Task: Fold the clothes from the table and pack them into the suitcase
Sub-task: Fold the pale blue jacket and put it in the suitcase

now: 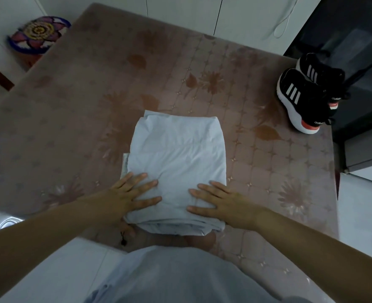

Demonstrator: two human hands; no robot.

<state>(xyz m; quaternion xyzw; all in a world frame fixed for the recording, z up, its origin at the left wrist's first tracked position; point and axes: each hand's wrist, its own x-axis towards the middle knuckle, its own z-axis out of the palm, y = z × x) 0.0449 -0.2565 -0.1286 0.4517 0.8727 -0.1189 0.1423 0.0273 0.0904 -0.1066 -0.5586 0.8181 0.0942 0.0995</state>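
A pale blue garment point(177, 154) lies folded into a thick rectangle near the front edge of the table point(257, 162), which has a pinkish floral cover. My left hand point(129, 194) presses flat on the garment's near left corner, fingers spread and straight. My right hand point(218, 201) presses flat on the near right corner in the same way. Both thumbs seem to reach under the front fold. No suitcase is in view.
A pair of black sneakers point(305, 95) with white stripes stands at the table's right edge. A dark cabinet point(355, 68) stands to the right. A round colourful cushion point(38, 35) sits on a stool at the far left. White floor surrounds the table.
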